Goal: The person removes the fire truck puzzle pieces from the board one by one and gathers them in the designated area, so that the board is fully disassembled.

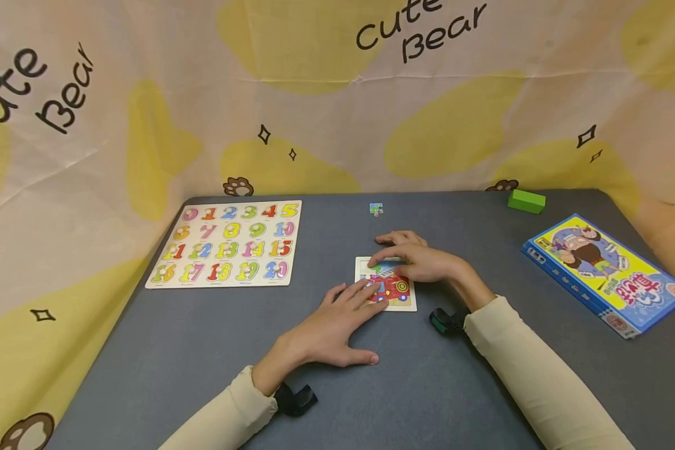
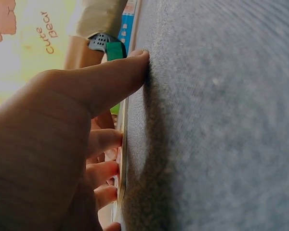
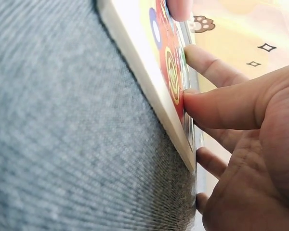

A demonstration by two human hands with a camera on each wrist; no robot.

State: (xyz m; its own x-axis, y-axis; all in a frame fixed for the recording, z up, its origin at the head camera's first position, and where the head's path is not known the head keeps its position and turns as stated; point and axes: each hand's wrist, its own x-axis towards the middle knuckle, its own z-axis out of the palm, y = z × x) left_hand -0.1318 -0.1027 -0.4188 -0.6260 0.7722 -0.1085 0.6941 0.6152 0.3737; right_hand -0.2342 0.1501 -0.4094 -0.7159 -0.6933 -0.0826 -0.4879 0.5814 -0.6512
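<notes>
Fingers spread, the left hand (image 1: 337, 325) rested its fingertips on a picture puzzle (image 1: 403, 304) showing a red vehicle, its thumb stretched out over the grey surface (image 1: 202, 337). Thumb and forefinger of the right hand (image 1: 424, 261) touched the puzzle's far right part; whether they pinched a piece could not be told. The puzzle lay flat between the two hands, with a loose puzzle piece (image 1: 376, 209) beyond it. To the left, a number board (image 1: 244, 240) carried coloured numerals from 0 to 20. To the right lay a blue and yellow box (image 1: 607, 275) with pink Chinese lettering too small to read surely, near a green block (image 1: 526, 201). Behind, the backdrop (image 1: 326, 112) read "cute Bear" twice.
</notes>
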